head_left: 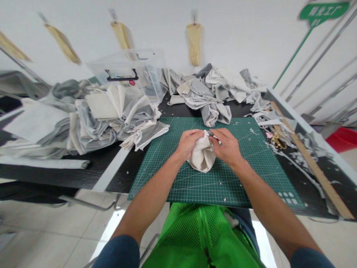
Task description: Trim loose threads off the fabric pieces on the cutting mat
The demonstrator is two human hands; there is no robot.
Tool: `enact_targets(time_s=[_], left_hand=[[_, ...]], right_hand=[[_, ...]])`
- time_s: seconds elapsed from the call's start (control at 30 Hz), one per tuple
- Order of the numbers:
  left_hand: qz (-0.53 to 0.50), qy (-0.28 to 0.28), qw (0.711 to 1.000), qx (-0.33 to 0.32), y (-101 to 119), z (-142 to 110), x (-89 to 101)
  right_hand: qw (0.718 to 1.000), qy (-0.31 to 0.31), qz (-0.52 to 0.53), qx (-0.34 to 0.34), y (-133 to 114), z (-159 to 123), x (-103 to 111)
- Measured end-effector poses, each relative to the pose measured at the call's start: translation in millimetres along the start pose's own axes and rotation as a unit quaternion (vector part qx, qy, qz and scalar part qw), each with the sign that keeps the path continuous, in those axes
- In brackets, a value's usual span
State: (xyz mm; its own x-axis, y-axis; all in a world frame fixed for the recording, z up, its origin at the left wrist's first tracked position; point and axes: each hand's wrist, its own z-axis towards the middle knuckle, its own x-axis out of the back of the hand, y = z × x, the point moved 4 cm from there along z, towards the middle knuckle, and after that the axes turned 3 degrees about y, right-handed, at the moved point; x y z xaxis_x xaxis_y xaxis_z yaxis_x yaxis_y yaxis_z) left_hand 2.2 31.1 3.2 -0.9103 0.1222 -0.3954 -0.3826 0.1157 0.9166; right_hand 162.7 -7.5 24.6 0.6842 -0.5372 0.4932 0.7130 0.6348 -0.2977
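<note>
A bunched piece of cream cloth point(203, 158) hangs over the green cutting mat point(178, 182), its lower part puffed out in folds. My left hand point(190, 144) pinches its upper edge from the left. On the other side my right hand point(227, 147) is closed at the same edge, its thumb and fingertips close to the left fingertips. A small dark, metallic-looking tool point(210, 134) shows between the right fingers; its kind is too small to make out. Most of the cloth's top edge is hidden by my fingers.
Stacked grey and cream cloths point(95, 119) cover the left side; more crumpled cloths point(206, 89) lie behind the mat. A clear plastic box point(125, 72) stands at the back. On the right are gold-handled scissors point(277, 141), scraps and a long wooden ruler point(312, 163).
</note>
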Motion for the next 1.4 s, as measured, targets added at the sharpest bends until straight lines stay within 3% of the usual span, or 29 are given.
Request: enact_targets(time_s=[0.43, 1.4], left_hand=[[0.007, -0.057, 0.998, 0.009, -3, -1, -5.1], [0.011, -0.066, 0.998, 0.021, -3, -1, -6.0]], right_hand=[[0.999, -0.003, 0.053, -0.003, -5, 3, 3], [0.996, -0.020, 0.078, -0.024, -9, 5, 3]])
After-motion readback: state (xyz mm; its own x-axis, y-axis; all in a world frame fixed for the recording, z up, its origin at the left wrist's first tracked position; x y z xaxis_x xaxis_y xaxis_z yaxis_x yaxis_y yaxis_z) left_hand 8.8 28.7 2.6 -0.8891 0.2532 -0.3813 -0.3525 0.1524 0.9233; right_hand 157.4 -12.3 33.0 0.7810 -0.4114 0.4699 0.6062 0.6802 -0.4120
